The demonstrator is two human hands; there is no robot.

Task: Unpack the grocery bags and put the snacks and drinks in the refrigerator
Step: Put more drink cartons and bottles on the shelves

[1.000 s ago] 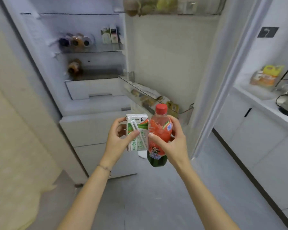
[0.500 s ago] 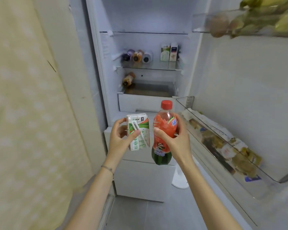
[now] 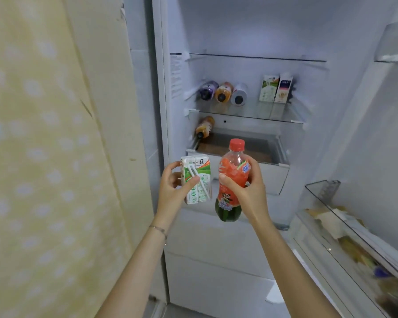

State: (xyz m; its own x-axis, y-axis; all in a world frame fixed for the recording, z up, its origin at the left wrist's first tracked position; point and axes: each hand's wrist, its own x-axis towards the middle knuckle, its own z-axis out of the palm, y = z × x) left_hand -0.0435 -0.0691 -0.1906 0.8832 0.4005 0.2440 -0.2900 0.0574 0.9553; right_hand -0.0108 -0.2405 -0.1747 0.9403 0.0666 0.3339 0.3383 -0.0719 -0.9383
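- The left hand (image 3: 174, 188) pinched a carton (image 3: 199, 167) by its sides, thumb across the front
- The right hand (image 3: 251, 191) was wrapped round the waist of a bottle (image 3: 228, 198)
- Both were held up close together before the open fridge (image 3: 251, 31), below its shelf (image 3: 251, 114), not yet put away
- The bottle looked full and capped, so it was probably heavy, stiff and smooth; the waist seemed the surest hold
- The carton was likely light and would dent if squeezed; its straw (image 3: 206, 193) could snag, so the sides were the better hold
- The fingers hid the far sides of both
- The carton's print was too small to read, and the contents of the door bin (image 3: 331, 204) were blurred
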